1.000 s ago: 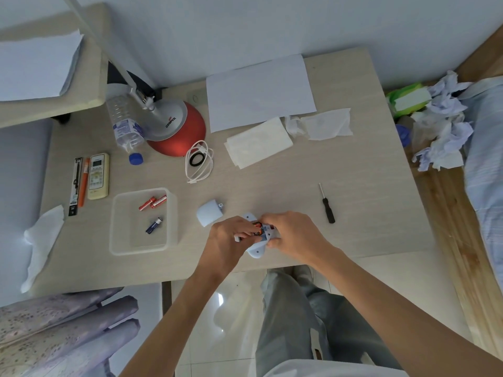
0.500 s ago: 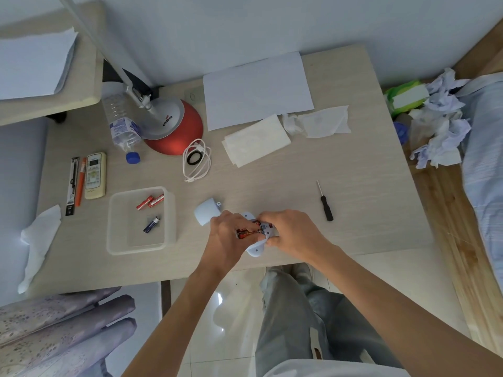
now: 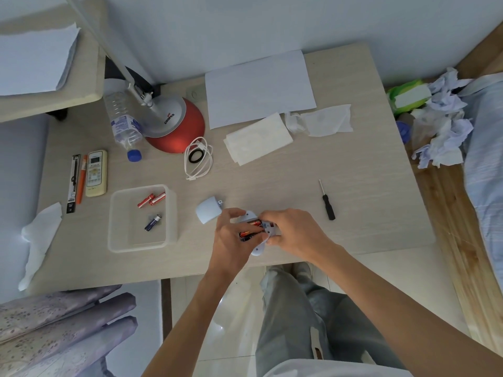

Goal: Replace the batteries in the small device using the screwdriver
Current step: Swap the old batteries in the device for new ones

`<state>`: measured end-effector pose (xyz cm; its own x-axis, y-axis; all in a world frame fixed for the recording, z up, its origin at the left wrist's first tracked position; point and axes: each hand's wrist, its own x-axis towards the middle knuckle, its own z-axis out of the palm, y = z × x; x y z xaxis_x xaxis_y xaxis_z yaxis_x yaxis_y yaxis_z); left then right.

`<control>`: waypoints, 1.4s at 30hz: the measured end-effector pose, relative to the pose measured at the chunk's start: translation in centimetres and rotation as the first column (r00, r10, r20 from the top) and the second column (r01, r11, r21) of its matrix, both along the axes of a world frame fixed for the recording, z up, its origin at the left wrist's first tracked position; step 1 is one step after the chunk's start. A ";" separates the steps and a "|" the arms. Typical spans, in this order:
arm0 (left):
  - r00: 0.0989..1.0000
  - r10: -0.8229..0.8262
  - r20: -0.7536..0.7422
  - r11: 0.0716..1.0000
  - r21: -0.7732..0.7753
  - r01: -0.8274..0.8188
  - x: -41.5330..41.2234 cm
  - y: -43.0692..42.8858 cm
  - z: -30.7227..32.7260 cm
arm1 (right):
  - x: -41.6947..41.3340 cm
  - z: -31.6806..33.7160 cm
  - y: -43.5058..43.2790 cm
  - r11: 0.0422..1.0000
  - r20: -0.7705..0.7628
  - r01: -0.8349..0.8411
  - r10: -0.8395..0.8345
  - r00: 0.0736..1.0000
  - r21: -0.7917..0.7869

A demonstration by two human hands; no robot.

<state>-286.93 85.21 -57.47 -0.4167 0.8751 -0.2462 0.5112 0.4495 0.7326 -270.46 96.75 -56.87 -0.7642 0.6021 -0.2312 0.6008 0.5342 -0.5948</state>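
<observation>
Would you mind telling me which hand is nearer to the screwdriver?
Right. The right hand sits just left of the screwdriver; the left hand is farther left, beyond the device.

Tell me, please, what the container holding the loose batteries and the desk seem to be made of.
The container looks like frosted translucent plastic: the desk shows through its walls. The desk looks like matte pale wood-grain laminate, going by its fine streaks, though possibly real wood.
</observation>
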 end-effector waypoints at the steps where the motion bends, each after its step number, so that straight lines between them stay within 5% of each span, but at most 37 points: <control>1: 1.000 0.009 0.026 1.000 -0.007 -0.009 0.0 0.1 0.1 | 0.0 0.0 0.0 1.000 -0.002 -0.001 0.001 1.000 -0.003; 8: 0.997 0.046 0.060 0.999 -0.031 -0.044 -0.3 0.5 -0.3 | 0.0 -0.5 0.0 1.000 -0.008 -0.019 0.019 1.000 0.019; 25: 0.965 -0.199 0.172 0.980 0.044 0.195 -2.6 0.7 -0.4 | 0.1 -0.7 -0.4 0.989 0.006 -0.064 0.064 0.998 0.135; 38: 0.981 -0.165 0.102 0.983 0.103 0.154 -2.2 0.0 -0.7 | 0.4 -1.0 -0.9 0.984 -0.009 -0.054 0.057 0.998 0.168; 42: 0.989 0.016 0.149 0.992 0.119 -0.034 -2.4 -1.2 0.6 | 0.6 -1.0 -0.7 0.989 0.002 -0.047 0.047 0.999 0.141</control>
